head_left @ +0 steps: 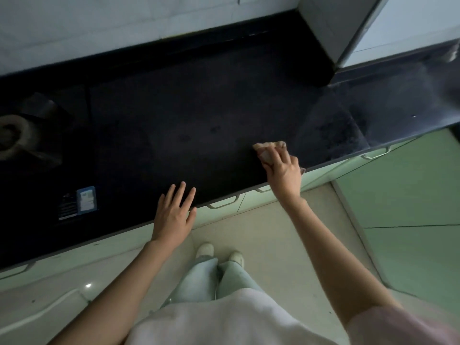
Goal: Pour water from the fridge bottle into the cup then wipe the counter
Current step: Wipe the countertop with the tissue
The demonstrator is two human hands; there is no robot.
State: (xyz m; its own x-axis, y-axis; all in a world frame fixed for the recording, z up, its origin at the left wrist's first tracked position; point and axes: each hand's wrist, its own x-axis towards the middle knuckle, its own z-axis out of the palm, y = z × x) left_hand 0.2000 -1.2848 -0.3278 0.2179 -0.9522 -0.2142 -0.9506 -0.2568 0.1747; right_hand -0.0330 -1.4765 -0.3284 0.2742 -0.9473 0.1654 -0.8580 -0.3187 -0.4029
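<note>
Item one: the tabletop (189,125), dark and matte, running from the left edge toward the far right corner, where a pale cabinet block (323,33) stands on it.

Item two: our right hand (282,170), arm extended forward and slightly inward, wrist just over the tabletop's near edge. Its fingers (278,155) curl closed around a pale, crumpled cloth (270,145), pressing it onto the surface close to the near edge, right of centre.

Item three: our left hand (173,215), arm stretched forward, palm down at the near edge, fingers spread apart and holding nothing; the fingertips lie over the dark surface, the heel past the edge.

Item four: a small blue-and-white label (86,200) on the tabletop near its near-left part.

Item five: a burner (12,135) at the left edge, blurred.

Item six: pale drawer fronts with a handle (222,202) below the near edge.
</note>
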